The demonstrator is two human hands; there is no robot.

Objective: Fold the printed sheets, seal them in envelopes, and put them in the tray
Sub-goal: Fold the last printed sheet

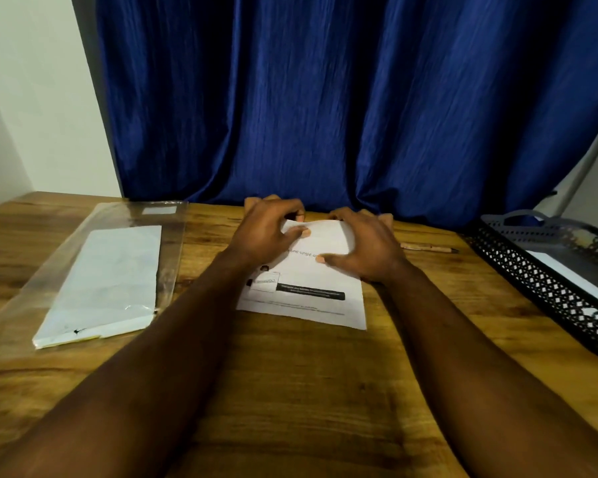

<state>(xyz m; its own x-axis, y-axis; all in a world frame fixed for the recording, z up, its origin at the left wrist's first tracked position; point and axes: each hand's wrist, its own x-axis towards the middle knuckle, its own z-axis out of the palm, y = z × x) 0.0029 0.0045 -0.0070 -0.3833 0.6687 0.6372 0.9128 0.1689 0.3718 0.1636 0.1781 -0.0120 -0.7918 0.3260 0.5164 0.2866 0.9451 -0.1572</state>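
Hands (320,236) apparently gripping sheet's (311,291) far edge

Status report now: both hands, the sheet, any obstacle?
Left hand and right hand grip the far edge of the printed sheet. Sheet flat, not yet folded. Nothing blocks it.

Both bare forearms reach straight out over the printed sheet (304,288). Left hand (268,225) sits at its far left corner, fingers curled, thumb pressing the paper. Right hand (363,244) is at the far right, thumb splayed flat, fingers hooked over the far edge.
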